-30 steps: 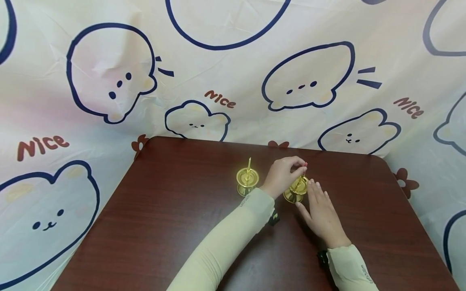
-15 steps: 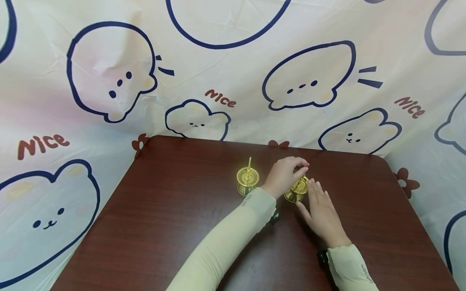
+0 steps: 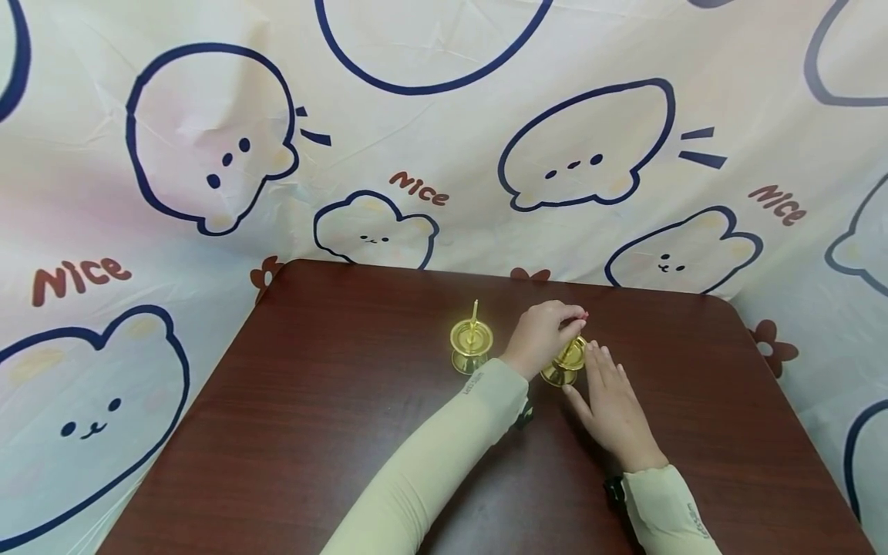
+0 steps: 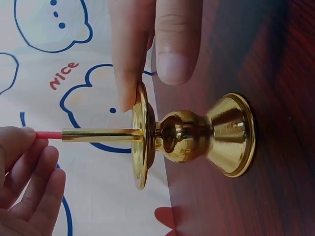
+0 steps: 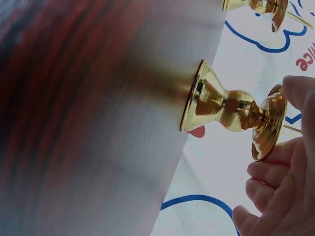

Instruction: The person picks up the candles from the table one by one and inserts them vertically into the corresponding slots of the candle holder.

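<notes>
Two gold candle holders stand upright on the table, one on the left (image 3: 471, 341) and one on the right (image 3: 563, 362). Over the right holder, my left hand (image 3: 537, 335) pinches a thin red stick (image 4: 48, 134) between thumb and fingertips. In the left wrist view the stick's lower end meets the top of the holder's narrow gold tube (image 4: 101, 135); how deep it sits is hidden. My right hand (image 3: 617, 408) lies along the right holder's right side with fairly straight fingers. One finger touches the dish rim (image 4: 141, 167), and the thumb is beside the stem.
The dark brown wooden table (image 3: 333, 432) carries both holders. A pale curtain (image 3: 444, 154) with cartoon bears hangs along its back and sides. The left holder stands just left of my left wrist.
My left hand and the red stick have shifted very slightly to the right. My right hand and both candle holders stay where they were.
</notes>
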A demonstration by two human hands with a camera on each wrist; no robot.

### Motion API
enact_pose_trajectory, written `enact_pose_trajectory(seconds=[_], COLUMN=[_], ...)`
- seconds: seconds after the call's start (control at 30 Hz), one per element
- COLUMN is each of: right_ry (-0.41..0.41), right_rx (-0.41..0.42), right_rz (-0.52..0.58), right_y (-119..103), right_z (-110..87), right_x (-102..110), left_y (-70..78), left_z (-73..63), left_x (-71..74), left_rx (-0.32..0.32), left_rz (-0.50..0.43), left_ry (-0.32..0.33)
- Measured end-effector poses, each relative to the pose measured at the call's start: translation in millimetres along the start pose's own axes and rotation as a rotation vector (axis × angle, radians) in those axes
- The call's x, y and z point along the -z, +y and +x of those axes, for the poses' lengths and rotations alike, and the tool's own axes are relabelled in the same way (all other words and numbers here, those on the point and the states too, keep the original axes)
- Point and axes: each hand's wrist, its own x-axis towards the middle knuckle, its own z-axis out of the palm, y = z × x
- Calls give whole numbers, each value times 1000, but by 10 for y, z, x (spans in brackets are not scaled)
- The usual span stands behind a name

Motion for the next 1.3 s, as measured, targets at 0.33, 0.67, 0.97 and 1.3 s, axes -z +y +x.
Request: enact_pose_trajectory(seconds=[0.33, 0.67, 0.97, 1.3], right_ry=[1, 10, -2, -1], right_rx=[1, 13, 2, -4], right_rz=[-3, -5, -4, -7], right_y=[-11, 0, -2, 0], right_z=[0, -9, 0, 13], right_x=[-3, -16, -10, -1], left_y=[-24, -15, -43, -38], left_z=[-14, -38, -68, -177], left_x=[-17, -26, -37, 53], left_rx=[12, 34, 63, 58], left_rz=[-35, -102, -222, -216], left_ry=[22, 37, 57, 72])
